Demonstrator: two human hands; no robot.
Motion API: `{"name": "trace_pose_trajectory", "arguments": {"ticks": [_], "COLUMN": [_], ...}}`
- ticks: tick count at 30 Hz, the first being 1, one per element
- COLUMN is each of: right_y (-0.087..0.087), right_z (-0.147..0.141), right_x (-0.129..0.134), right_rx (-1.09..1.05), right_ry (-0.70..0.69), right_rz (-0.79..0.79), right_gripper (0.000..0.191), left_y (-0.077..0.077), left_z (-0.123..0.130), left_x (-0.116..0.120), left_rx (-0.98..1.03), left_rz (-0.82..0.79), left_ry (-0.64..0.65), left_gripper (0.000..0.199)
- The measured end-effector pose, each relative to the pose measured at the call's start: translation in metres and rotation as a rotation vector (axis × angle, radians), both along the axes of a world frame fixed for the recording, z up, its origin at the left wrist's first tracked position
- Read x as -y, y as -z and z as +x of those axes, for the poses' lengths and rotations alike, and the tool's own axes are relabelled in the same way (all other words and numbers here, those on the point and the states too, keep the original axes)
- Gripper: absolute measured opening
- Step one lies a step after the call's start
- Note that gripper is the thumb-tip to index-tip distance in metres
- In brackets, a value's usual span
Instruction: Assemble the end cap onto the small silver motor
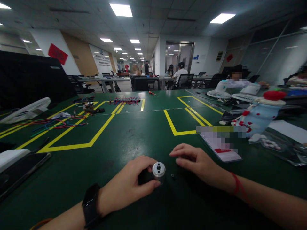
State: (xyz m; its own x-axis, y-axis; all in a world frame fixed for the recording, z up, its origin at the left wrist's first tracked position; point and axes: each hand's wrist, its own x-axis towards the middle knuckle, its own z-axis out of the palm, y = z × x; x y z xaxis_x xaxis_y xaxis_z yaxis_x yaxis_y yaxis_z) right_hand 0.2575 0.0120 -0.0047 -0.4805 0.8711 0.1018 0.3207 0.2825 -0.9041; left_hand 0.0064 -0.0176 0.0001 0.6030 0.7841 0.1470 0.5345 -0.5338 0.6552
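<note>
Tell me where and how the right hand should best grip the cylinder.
Grip the cylinder by its round wall, probably from the right: it stands upright, the left hand holds it from the left, and its right side is uncovered, facing the right hand. Mind the small part beside it.

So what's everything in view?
metal cylinder: one, silver, centre front
tiny part: one, dark, right of cylinder
worktable: one, green, foreground
tape: many strips, yellow, on worktable
screwdriver: one, orange-red, worktable's far edge
wires: many, red and blue, worktable
fans: three, white, both sides
phone: one, black, left
card: one, white and red, right
toy-like figure: one, pale blue, right
monitor: one, black, left
people: several, varied clothing, background
lights: many, white, ceiling
wristwatch: one, black, left wrist
bracelet: one, red, right wrist
left hand: one, bare, around cylinder
right hand: one, bare, right of cylinder
</note>
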Motion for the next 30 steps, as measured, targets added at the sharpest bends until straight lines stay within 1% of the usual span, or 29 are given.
{"name": "trace_pose_trajectory", "arguments": {"ticks": [2, 3, 4, 5, 6, 7, 8, 11, 12, 13, 14, 16, 19, 21, 26, 30], "right_y": [0.008, 0.012, 0.015, 0.016, 0.016, 0.014, 0.01, -0.002, -0.005, -0.007, -0.009, -0.01, -0.012, -0.016, -0.023, -0.025], "right_z": [0.005, 0.008, 0.01, 0.011, 0.011, 0.01, 0.009, 0.002, 0.0, -0.001, -0.003, -0.005, -0.012, -0.02, -0.037, -0.037], "right_x": [-0.01, -0.015, -0.018, -0.02, -0.021, -0.019, -0.015, -0.002, 0.002, 0.004, 0.006, 0.006, 0.005, 0.007, 0.018, 0.022], "right_rx": [-0.245, -0.355, -0.427, -0.461, -0.44, -0.375, -0.276, 0.068, 0.15, 0.207, 0.24, 0.24, 0.129, 0.061, 0.091, 0.104], "right_ry": [0.238, 0.316, 0.361, 0.379, 0.362, 0.315, 0.236, -0.058, -0.13, -0.174, -0.189, -0.159, -0.031, 0.013, -0.021, -0.02], "right_rz": [-0.184, -0.254, -0.306, -0.324, -0.318, -0.287, -0.23, 0.026, 0.108, 0.176, 0.22, 0.253, 0.293, 0.33, 0.351, 0.381], "right_gripper": [0.022, 0.02, 0.019, 0.017, 0.016, 0.015, 0.015, 0.023, 0.024, 0.023, 0.019, 0.01, 0.01, 0.011, 0.011, 0.013], "left_y": [0.0, 0.0, 0.0, 0.001, 0.001, 0.001, 0.002, 0.002, 0.002, 0.001, 0.001, 0.0, 0.0, 0.002, 0.005, 0.004], "left_z": [0.0, 0.0, 0.0, -0.001, -0.001, -0.001, -0.001, -0.001, -0.001, 0.0, 0.0, 0.001, 0.002, 0.003, 0.003, 0.003], "left_x": [0.0, 0.0, 0.0, 0.001, 0.001, 0.001, 0.001, 0.0, 0.0, 0.0, 0.0, 0.0, -0.001, -0.001, -0.001, 0.0], "left_rx": [0.004, 0.006, 0.009, 0.011, 0.012, 0.01, 0.008, -0.003, -0.008, -0.012, -0.014, -0.018, -0.011, 0.003, 0.021, 0.028], "left_rz": [-0.003, -0.005, -0.006, -0.006, -0.007, -0.007, -0.005, -0.003, -0.004, -0.002, -0.001, 0.007, 0.007, 0.012, 0.029, 0.031], "left_ry": [0.0, -0.001, -0.003, -0.005, -0.007, -0.008, -0.011, -0.012, -0.011, -0.011, -0.012, -0.012, -0.002, 0.007, 0.009, 0.022], "left_gripper": [0.023, 0.022, 0.022, 0.022, 0.022, 0.023, 0.023, 0.024, 0.023, 0.022, 0.021, 0.02, 0.018, 0.019, 0.02, 0.018]}}
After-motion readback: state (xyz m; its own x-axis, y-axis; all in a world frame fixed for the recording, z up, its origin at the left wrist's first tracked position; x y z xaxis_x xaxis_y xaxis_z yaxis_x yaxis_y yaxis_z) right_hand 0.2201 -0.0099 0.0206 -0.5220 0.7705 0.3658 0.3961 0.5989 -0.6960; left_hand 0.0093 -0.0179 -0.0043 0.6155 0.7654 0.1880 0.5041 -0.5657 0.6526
